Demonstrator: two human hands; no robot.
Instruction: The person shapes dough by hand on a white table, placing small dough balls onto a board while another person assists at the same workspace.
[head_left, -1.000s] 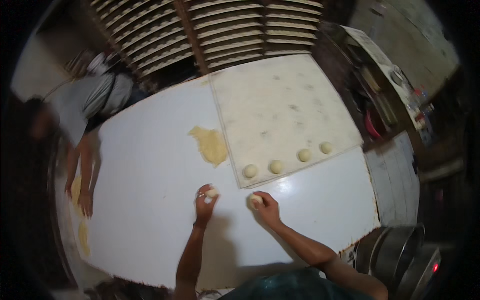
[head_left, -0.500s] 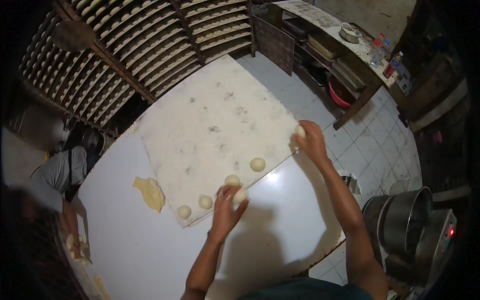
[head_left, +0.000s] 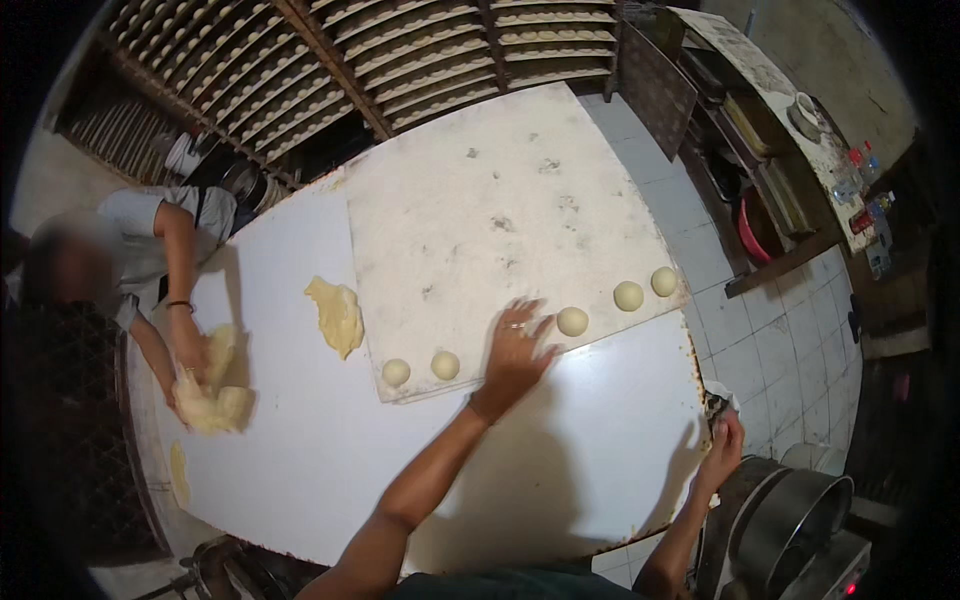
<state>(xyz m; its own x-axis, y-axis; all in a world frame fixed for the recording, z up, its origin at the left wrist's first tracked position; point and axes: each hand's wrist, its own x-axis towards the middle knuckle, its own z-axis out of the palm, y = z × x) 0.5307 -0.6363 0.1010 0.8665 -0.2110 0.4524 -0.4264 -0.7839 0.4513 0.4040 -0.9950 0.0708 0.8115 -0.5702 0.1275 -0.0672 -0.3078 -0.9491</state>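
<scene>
A white floured board (head_left: 480, 240) lies on the table, with a row of round dough balls along its near edge. Over that edge my left hand (head_left: 515, 352) is spread, fingers apart, next to one dough ball (head_left: 572, 321); the hand hides what lies under the palm. To its right sit two more balls, a dough ball (head_left: 628, 296) and a corner dough ball (head_left: 664, 281). Left of it are a dough ball (head_left: 445, 365) and an end dough ball (head_left: 396, 373). At the table's right edge, my right hand (head_left: 722, 455) has its fingers curled together; their contents are hidden.
A flat dough piece (head_left: 338, 318) lies left of the board. At the far left, a co-worker's hands handle dough (head_left: 215, 405). Racks (head_left: 420, 60) of dough balls stand behind. Metal pots (head_left: 790, 530) are at lower right; a shelf bench (head_left: 770, 180) stands at far right.
My right hand has left the board's right corner and come back to the table's right edge. My left hand has spread open. The view has swung left, bringing more of the co-worker in.
</scene>
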